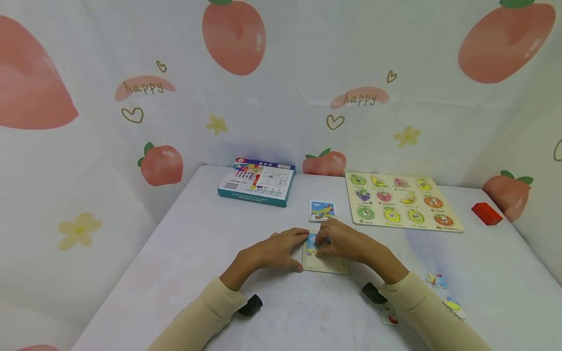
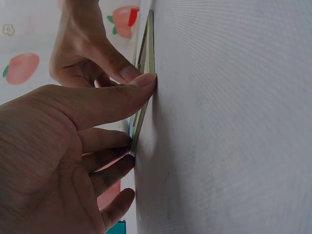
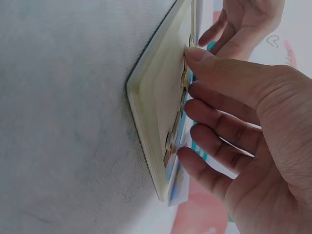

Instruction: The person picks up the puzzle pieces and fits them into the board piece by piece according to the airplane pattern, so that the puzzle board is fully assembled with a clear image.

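Observation:
A small pale wooden puzzle tray lies flat on the table, with blue jigsaw pieces in its far part. My left hand holds the tray's left side, thumb at the near corner and fingers toward the far one. In the left wrist view, the thumb touches the tray's edge. Over the tray, my right hand pinches a puzzle piece among the laid ones; its fingers mostly cover that piece. The right wrist view shows the tray's bare near part and the right thumb at the pieces' edge.
Behind the tray lies a picture card. A teal-edged box is back left, a fruit puzzle board back right, and a red block far right. Loose puzzle pieces lie near the right forearm, with another piece partly under it.

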The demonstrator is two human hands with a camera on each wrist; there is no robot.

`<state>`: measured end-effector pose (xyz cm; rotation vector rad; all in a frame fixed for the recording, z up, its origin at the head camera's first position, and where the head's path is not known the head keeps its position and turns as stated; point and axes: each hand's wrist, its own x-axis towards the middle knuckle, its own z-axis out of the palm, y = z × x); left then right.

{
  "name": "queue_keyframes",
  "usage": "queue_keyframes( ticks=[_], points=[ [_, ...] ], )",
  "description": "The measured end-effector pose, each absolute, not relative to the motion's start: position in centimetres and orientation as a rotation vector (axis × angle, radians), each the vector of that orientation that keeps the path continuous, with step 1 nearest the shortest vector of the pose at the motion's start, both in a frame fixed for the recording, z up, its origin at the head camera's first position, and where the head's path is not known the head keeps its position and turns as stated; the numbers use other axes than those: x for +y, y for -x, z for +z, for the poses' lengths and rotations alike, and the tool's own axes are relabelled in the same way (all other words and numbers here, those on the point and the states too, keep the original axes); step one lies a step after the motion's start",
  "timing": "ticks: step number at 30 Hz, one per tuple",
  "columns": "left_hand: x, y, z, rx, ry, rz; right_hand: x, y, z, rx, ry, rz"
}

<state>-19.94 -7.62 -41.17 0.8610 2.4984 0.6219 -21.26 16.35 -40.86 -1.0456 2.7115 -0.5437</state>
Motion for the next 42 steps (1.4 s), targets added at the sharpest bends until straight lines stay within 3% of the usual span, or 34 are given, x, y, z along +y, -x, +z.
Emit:
queue_keyframes(
  ticks=[21,32,42],
  points=[
    [-7.5,19.9,-41.3,2.506,-0.868,0.619,16.6,20.9,-40.9,2.75,1.069,-0.542],
    [-6.9,19.6,-40.8,2.491,-1.009,0.595,18.8,19.9,-40.5,2.83,1.018,-0.56],
    [-7.0,19.3,-40.8,2.464,-0.973,0.573,21.0,18.7,-40.5,2.875,0.986,-0.566]
  ],
)
